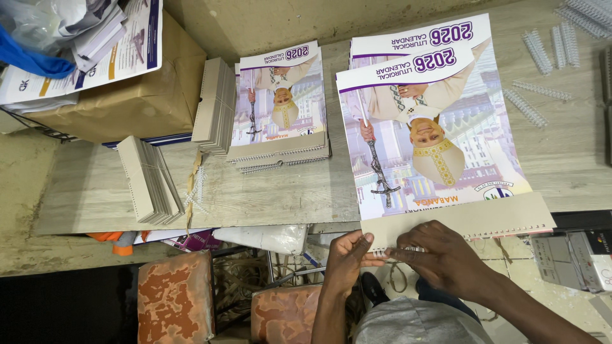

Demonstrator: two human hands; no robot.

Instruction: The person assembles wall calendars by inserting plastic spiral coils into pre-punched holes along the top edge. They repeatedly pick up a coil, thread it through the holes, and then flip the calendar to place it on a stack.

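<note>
The left hand (347, 255) and right hand (440, 258) pinched a thin white wire comb (389, 251), fingers closed, at the calendar (433, 146)'s near punched edge. The calendar looked light and floppy, best gripped along its stiff grey backing board (472, 220).

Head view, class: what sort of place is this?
Probably a small print-finishing or binding workshop: stacks of bound calendars, loose white binding coils and bundled grey backing boards on a worn wooden table.

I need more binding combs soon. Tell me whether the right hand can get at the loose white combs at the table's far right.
Probably not at once: the right hand is pinching a wire comb at the calendar's near edge, and the loose combs lie far across the table.
</note>
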